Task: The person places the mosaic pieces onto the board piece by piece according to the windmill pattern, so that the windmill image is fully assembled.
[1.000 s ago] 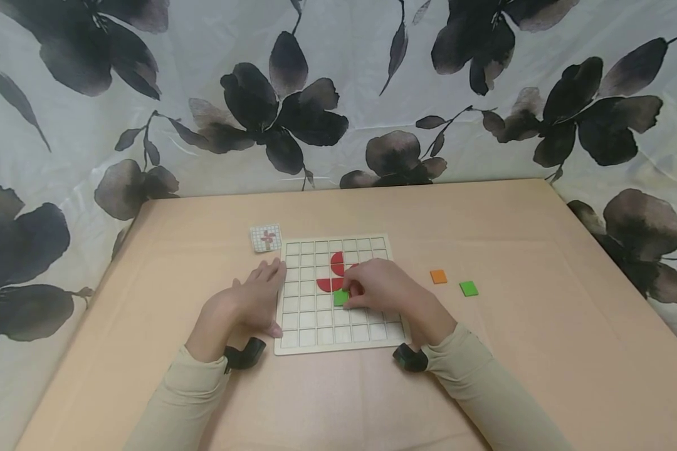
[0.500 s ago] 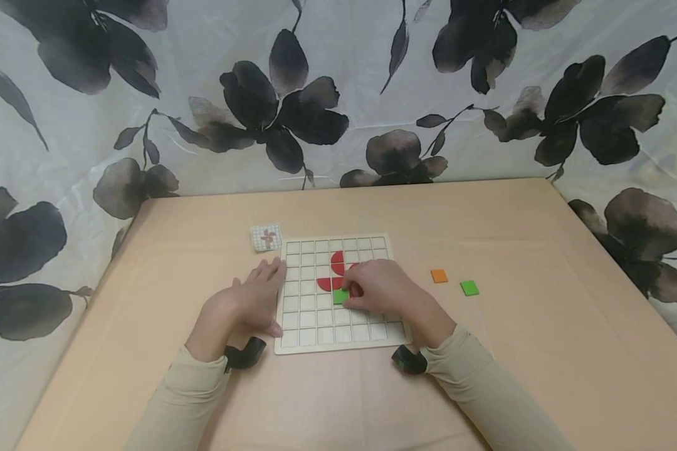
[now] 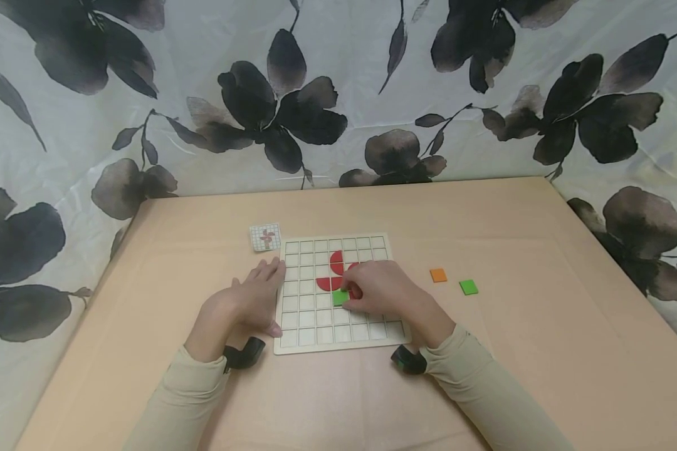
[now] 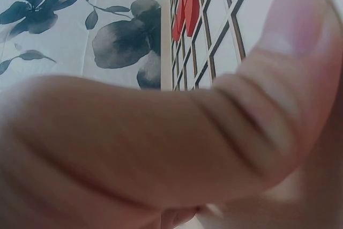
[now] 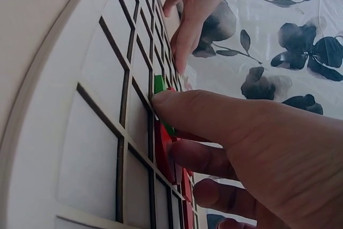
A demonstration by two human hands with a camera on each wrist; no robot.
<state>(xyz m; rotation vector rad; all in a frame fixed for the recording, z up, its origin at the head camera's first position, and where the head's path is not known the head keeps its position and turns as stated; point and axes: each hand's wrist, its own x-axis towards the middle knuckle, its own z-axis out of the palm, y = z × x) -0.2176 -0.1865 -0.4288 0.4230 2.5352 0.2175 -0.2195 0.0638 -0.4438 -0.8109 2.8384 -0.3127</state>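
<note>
A white board (image 3: 308, 319) with a square grid lies on the table. My right hand (image 3: 388, 289) is over its middle, thumb and fingers pinching a green square tile (image 3: 340, 299) at a grid cell. In the right wrist view the thumb meets the green tile (image 5: 159, 83), with a red piece (image 5: 164, 156) just beneath the fingers. Red quarter-round pieces (image 3: 336, 263) sit in nearby cells, partly covered by the right hand. My left hand (image 3: 247, 305) rests along the board's left edge, fingers extended; its thumb (image 4: 297, 22) reaches the board's rim.
On the table right of the board lie a loose orange square tile (image 3: 438, 275) and another green square tile (image 3: 469, 287). A small card (image 3: 265, 238) printed with a grid and a red pattern lies beyond the board's upper left corner. A floral cloth (image 3: 214, 169) hangs behind the table (image 3: 338, 401).
</note>
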